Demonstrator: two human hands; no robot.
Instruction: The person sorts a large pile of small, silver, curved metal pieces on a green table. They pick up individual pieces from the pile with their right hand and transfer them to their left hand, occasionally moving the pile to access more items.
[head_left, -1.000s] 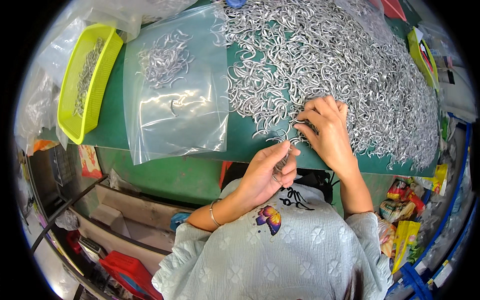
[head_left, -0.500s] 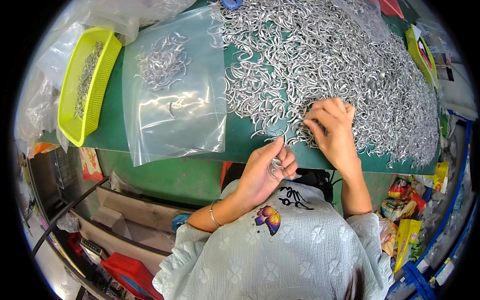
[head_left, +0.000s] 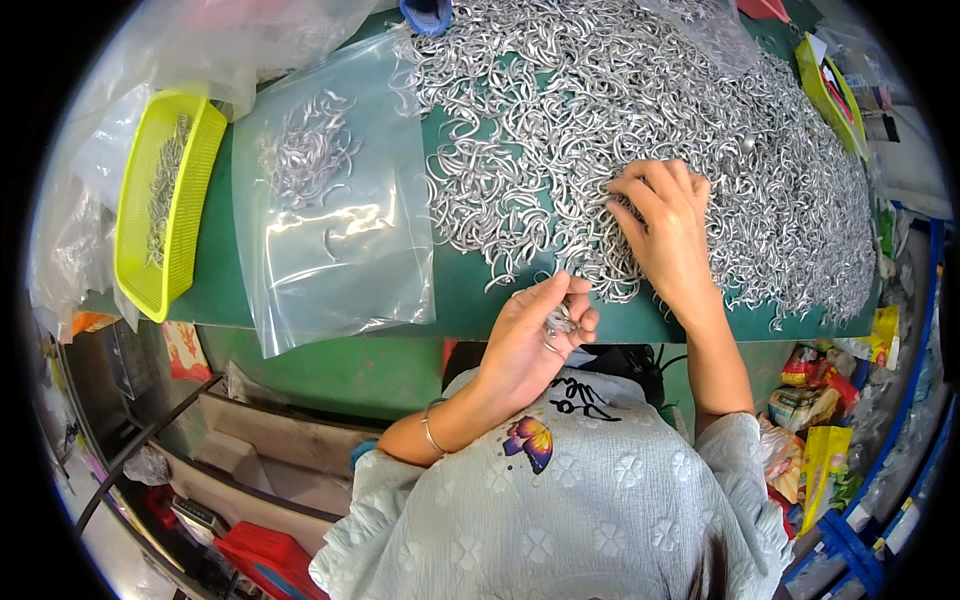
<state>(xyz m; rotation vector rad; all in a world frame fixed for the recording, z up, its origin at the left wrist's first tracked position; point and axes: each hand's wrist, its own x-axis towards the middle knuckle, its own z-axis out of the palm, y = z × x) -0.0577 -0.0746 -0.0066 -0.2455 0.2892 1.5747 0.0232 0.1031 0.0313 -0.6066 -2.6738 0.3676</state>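
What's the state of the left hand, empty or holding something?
Holding something: curved silver pieces show inside the curled left hand, below the thumb tip. Their number can't be told, because the hand partly covers them.

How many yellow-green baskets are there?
2: one basket at the far left, holding curved silver pieces; a second basket at the upper right. Others may be hidden.

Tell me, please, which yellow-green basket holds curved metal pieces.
The left basket, beside the flat clear plastic bag, holds those metal pieces; the right basket shows a white item instead.
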